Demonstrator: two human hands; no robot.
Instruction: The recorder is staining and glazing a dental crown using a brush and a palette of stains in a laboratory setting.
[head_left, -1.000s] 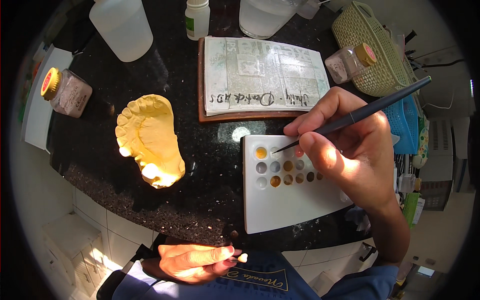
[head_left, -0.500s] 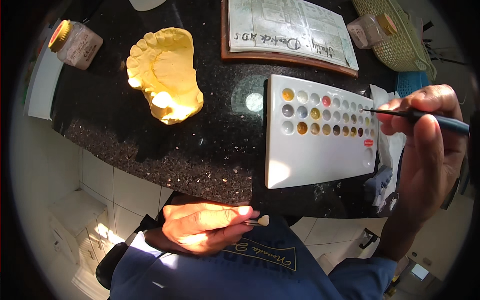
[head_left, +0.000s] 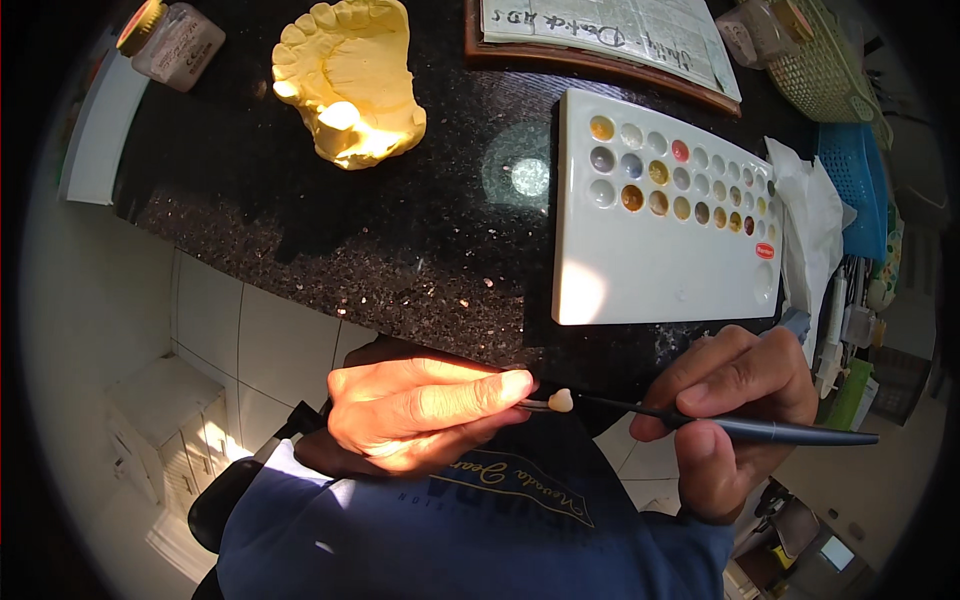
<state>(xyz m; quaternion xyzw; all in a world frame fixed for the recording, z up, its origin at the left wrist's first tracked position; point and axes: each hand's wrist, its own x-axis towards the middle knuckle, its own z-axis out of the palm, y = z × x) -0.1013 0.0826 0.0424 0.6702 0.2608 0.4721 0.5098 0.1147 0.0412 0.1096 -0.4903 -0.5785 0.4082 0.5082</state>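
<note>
My left hand (head_left: pixel 425 410) is closed on slim metal tweezers (head_left: pixel 536 405) just off the counter's front edge. A small ivory dental crown (head_left: pixel 561 401) sits at their tip. My right hand (head_left: pixel 745 385) pinches a fine brush (head_left: pixel 785 431) with a dark grey-blue handle. The brush lies nearly level, its thin tip pointing left and close beside the crown; whether they touch I cannot tell. Beyond my right hand lies a white palette (head_left: pixel 650 280) with rows of small round wells, many holding coloured pastes.
A yellow plaster dental model (head_left: pixel 375 100) stands at the far left of the black counter (head_left: pixel 430 250). Behind the palette is a paper-topped brown board (head_left: pixel 600 62). Lidded jars (head_left: pixel 180 45) stand at both sides. White tissue (head_left: pixel 805 215) and a blue basket (head_left: pixel 850 185) are at right.
My right hand has come down and left with the brush, from over the palette's wells to beside the crown. My left hand has shifted slightly right and up with the tweezers; the whole view has shifted.
</note>
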